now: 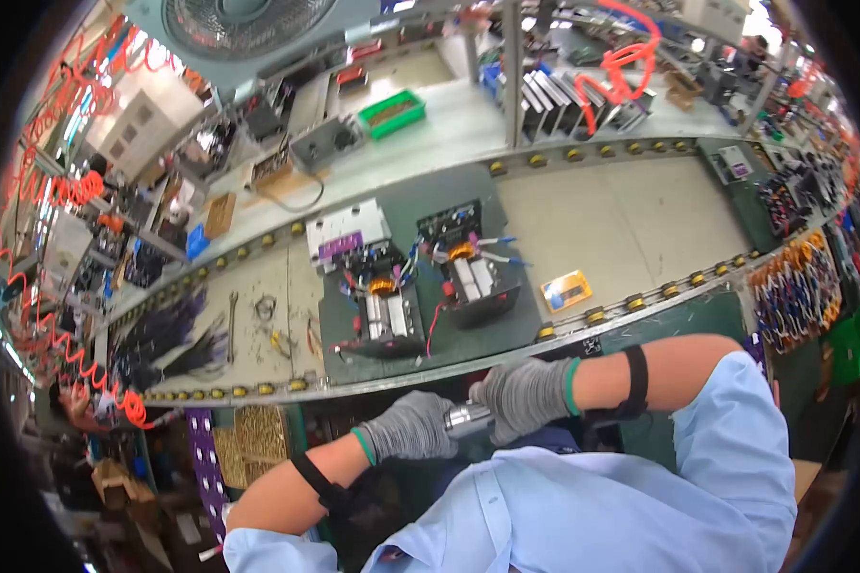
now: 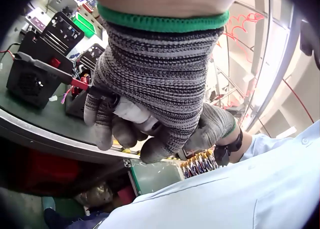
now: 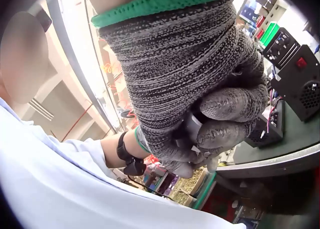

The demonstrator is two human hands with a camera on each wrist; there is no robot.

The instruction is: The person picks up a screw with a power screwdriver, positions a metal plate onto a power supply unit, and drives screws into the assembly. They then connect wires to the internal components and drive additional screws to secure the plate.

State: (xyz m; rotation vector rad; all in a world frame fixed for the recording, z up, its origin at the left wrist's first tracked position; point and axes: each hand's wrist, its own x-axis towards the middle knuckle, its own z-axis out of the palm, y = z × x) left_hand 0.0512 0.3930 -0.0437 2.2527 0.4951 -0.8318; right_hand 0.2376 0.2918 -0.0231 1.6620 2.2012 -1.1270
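My left hand (image 1: pixel 406 427) and right hand (image 1: pixel 527 396), both in grey striped knit gloves with green cuffs, meet in front of the torso. Between them is a shiny silver cylinder (image 1: pixel 468 419), gripped from both sides; gloved fingers hide its ends. The left wrist view shows its pale side (image 2: pixel 131 111) inside the curled left fingers. A slim tool (image 2: pixel 47 68) with grey shaft and red-and-black handle juts out beside those fingers. In the right wrist view, curled fingers and thumb surround a grey metallic part (image 3: pixel 192 125). Beyond the hands stand two opened black electronic units (image 1: pixel 389 310) with copper coils.
The units rest on a dark green board (image 1: pixel 344 320) on the bench line. A yellow card (image 1: pixel 567 291) lies to their right, a wrench (image 1: pixel 232 325) and black cables (image 1: pixel 162 334) to their left. A fan (image 1: pixel 244 24) hangs above; a green bin (image 1: pixel 392 115) stands behind.
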